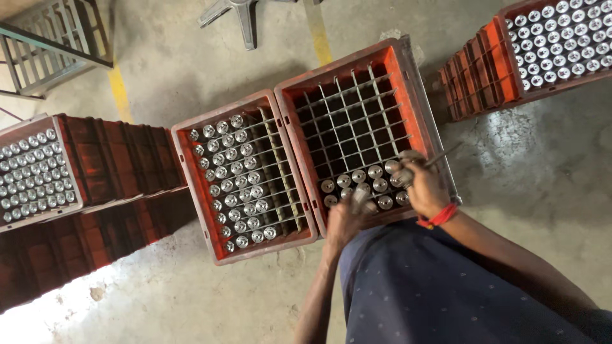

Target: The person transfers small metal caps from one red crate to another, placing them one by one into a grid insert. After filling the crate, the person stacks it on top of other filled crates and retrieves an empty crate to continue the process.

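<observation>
Crates sit on the concrete floor (529,191) below you, and your two hands work over the near edge of the right-hand orange crate (417,121). Your left hand (344,220) is curled around a metal cylinder (359,196), fingers clenched on it, with its long axis running up and away from you toward the crate's grid. Your right hand (426,188), with a red band (438,218) at the wrist, is closed too, and a thin metal rod (443,155) sticks out past it to the upper right; motion blur keeps you from telling whether it also grips a cylinder.

Just beyond your knuckles lies the row of filled cells (363,179), shiny round tops facing up, in the nearest part of the divider grid. Every cell farther from you is empty. So the open slots lie straight ahead of both hands, the left one nearer the crate's middle, the right one nearer its far-right wall.

Beside it on your left, touching wall to wall, the second orange crate (204,191) holds many more cylinders in its left columns.
</observation>
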`<state>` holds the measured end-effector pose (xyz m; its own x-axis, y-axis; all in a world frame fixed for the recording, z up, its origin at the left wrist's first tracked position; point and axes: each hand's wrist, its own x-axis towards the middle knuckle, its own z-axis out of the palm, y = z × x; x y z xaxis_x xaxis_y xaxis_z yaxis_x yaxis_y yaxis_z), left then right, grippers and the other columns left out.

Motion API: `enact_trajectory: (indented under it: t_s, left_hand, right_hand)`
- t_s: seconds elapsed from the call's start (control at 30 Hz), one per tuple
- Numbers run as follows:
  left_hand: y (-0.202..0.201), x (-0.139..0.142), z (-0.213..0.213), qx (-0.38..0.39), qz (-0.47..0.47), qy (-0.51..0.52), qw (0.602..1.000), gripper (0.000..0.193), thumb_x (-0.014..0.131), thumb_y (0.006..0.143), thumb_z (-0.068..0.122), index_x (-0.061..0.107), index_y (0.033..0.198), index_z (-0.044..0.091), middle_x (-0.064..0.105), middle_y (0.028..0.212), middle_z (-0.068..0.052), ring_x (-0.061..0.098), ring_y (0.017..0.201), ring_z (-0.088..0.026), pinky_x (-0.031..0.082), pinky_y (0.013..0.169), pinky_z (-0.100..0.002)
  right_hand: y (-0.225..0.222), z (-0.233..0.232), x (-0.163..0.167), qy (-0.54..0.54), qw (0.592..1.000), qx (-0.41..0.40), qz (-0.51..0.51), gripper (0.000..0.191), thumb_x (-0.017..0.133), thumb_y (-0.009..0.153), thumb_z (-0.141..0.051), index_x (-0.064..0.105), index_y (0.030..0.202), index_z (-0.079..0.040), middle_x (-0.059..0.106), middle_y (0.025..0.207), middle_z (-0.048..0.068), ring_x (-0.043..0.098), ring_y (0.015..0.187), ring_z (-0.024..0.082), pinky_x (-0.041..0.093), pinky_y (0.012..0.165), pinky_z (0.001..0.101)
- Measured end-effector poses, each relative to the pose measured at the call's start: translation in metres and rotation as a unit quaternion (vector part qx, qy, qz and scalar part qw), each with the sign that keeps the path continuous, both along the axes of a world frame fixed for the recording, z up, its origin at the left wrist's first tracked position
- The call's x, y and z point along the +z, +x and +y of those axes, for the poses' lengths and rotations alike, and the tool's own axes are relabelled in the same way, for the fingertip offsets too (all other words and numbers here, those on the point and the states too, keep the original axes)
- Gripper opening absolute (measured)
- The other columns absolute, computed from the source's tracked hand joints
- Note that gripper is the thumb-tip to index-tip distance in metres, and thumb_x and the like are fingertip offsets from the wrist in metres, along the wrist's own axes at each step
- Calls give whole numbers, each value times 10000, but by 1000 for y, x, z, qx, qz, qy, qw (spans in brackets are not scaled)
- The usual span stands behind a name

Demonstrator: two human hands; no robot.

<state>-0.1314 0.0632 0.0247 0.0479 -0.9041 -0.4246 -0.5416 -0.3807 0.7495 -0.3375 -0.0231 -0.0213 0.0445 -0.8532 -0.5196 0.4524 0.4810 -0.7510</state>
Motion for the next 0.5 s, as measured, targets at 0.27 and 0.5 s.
enact_trajectory:
  t_s: [0.27, 0.5]
  left_hand:
    - [35, -8, -24, 33, -281, -239, 929, 526, 608, 873, 3, 567, 1390, 89, 614, 1360, -253, 659, 1130, -425, 582, 805, -442]
    - [79, -18, 48, 205, -230, -87, 947, 266, 698, 995, 200, 705, 1261, 206, 720, 1212, -95, 721, 1027, -319, 594, 827, -433]
  right_hand:
    - [-29, -7, -14, -21, 998, -33, -58, 79, 571, 1036, -14, 626, 1092, -19, 671, 942, 110, 688, 848, 202, 546, 726, 312]
    - [-34, 29, -24, 52, 998, -39, -1, 112, 569, 1027, -7, 652, 1089, -49, 680, 982, 80, 696, 867, 199, 546, 717, 316]
